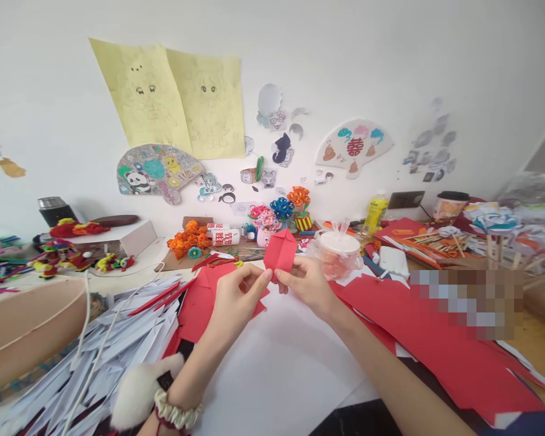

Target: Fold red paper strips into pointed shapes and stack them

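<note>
Between my two hands is a small folded piece of red paper, held up above a white sheet. My left hand pinches its lower left corner between thumb and fingers. On the other side my right hand grips the lower right edge, thumb in front and fingers behind. Crease lines show on the paper's upper part. Just left of my left hand lies a stack of red paper pieces. Long red sheets spread out to the right, under and beyond my right forearm.
Many folded white paper strips pile up at left, with a white cable across them. Behind my hands stand a lidded container in a plastic bag and craft flowers. A yellow bottle and a paper cup stand back right.
</note>
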Tool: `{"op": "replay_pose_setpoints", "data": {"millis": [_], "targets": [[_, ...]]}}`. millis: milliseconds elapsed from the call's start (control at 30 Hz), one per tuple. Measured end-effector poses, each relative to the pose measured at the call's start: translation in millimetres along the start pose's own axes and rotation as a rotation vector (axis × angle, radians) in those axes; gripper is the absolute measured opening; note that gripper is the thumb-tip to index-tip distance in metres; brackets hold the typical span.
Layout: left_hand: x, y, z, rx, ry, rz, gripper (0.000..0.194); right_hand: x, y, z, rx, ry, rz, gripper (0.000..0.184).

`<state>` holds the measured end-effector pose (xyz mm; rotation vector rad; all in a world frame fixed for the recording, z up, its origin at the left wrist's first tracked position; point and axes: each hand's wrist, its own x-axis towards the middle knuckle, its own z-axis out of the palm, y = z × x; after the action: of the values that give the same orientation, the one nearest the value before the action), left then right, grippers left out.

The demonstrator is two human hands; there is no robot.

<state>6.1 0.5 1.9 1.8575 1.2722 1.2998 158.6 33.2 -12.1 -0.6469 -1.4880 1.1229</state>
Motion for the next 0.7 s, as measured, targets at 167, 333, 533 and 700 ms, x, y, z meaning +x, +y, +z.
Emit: {"op": "replay_pose_setpoints", "data": {"millis": [167, 333, 533, 700], "targets": [[-2.8, 4.6, 3.0, -0.045, -0.082, -0.028, 0.028, -0.7, -3.4, 0.9, -0.001, 0.013, -0.003, 0.02], [-5.3, 4.7, 6.8, -0.074, -0.06, 0.0, 0.028, -0.6, -2.1, 2.0, 0.011, 0.023, 0.001, 0.022], [-3.1, 4.2, 3.1, 0.017, -0.033, 0.022, 0.026, -0.4, 0.0, -0.6, -0.015, 0.014, -0.006, 0.021], [-2.2, 6.7, -1.1, 0.092, 0.025, 0.076, 0.022, -1.0, -1.1, 0.0, -0.022, -0.023, 0.003, 0.02]]}}
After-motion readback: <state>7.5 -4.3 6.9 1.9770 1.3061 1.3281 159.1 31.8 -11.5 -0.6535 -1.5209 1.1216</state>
